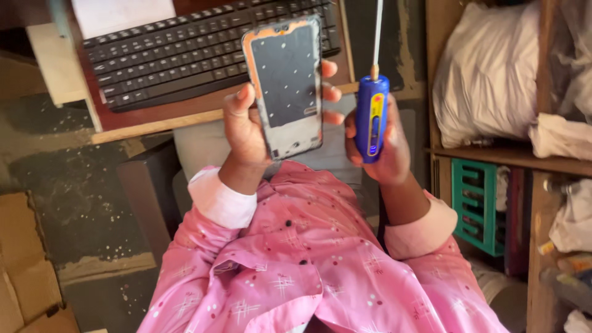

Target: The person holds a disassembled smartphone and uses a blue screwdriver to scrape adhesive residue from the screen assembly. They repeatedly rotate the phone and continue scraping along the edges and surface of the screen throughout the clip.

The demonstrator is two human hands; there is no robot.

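1. Phone frame (285, 86) (screen gone, dark inner panel showing, orange trim along the top edge) held upright in the left hand (246, 126), thumb on its left edge, fingertips (330, 92) curling round the right edge.
2. Blue tool (372, 118) gripped in the right hand (382, 145), standing upright just beside the phone frame, not touching it; yellow strip down the tool's front, thin pale rod (377, 31) rising from its top out of view.
3. Both hands closed on their things, raised above the lap, in front of the counter edge.
4. Black keyboard (185, 52) lying on the wooden counter (154, 120) behind the phone frame, a white sheet (123, 13) past its far side.
5. Pink patterned shirt (308, 265) with paler cuffs filling the lower middle.
6. Wooden shelf (512, 157) to the right, carrying a white stuffed bag (487, 80); green plastic crate (478, 206) beneath it.
7. Cardboard (21, 259) at lower left on a dark, stained floor (80, 203).
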